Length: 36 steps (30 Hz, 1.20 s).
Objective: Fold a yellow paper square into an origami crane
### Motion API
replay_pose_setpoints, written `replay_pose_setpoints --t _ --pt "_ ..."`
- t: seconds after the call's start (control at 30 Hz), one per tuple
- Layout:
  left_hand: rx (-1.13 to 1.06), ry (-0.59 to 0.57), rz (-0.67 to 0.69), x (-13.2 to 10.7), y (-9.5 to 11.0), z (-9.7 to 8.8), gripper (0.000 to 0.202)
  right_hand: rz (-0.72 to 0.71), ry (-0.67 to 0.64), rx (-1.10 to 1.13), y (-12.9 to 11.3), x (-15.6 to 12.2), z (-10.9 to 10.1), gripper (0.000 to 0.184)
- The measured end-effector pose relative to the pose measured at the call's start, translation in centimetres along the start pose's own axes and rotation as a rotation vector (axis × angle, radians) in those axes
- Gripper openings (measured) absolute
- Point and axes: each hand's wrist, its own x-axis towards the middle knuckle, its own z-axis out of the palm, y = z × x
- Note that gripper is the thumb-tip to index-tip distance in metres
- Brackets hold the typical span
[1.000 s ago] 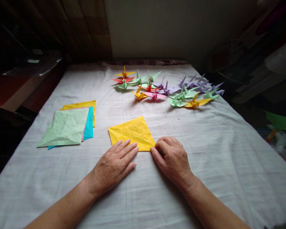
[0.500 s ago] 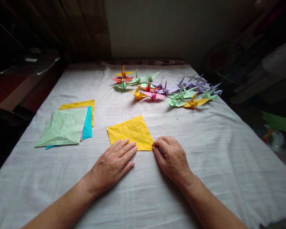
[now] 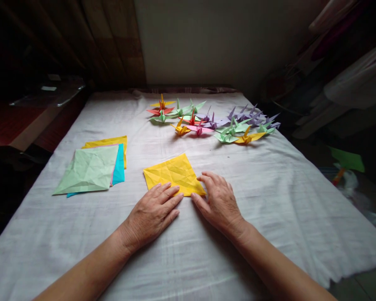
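One creased yellow sheet (image 3: 172,171) is being worked with two hands, right around the centre of the frame. Its lower left edge is covered by the left hand (image 3: 153,213), which is laid flat and open, fingertips on the paper. The right-hand corner of the sheet is framed between thumb and fingers of the right hand (image 3: 217,200); that one's held loosely open, thumb at the bottom edge, and nothing's pinched.

Four sheets can be made out in the pile at mid left: one pale green sheet (image 3: 90,167) on top, then a pink sliver (image 3: 113,175), one blue sheet (image 3: 120,167) and another yellow one (image 3: 120,140).

Paper cranes are grouped at upper centre-right: three yellow cranes (image 3: 181,129), two red cranes (image 3: 192,120), one pink crane (image 3: 199,130). Green cranes (image 3: 228,138) and purple cranes (image 3: 253,119) are too overlapped to be counted for sure.
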Motion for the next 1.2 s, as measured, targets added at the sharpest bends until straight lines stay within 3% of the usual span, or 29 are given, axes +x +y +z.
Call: replay_pose_setpoints --t 0.2,0.57,0.73,1.03,1.2 --pt "0.007 0.011 0.010 0.0 0.0 0.2 0.041 0.018 -0.019 -0.112 -1.5 0.6 1.5 0.053" --pt "0.003 0.000 0.009 -0.1 -0.3 0.5 0.038 0.206 -0.115 -0.151 1.4 -0.6 0.7 0.051" --pt "0.004 -0.033 0.026 -0.3 -0.9 0.3 0.040 0.230 -0.130 -0.149 1.2 -0.5 0.6 0.048" --pt "0.156 -0.056 0.004 -3.5 -3.3 -2.1 0.040 0.187 -0.071 -0.131 1.4 -0.5 0.9 0.043" --pt "0.219 -0.031 -0.020 -4.8 -3.7 -2.6 0.036 0.189 -0.082 -0.115 1.4 -0.4 0.9 0.042"
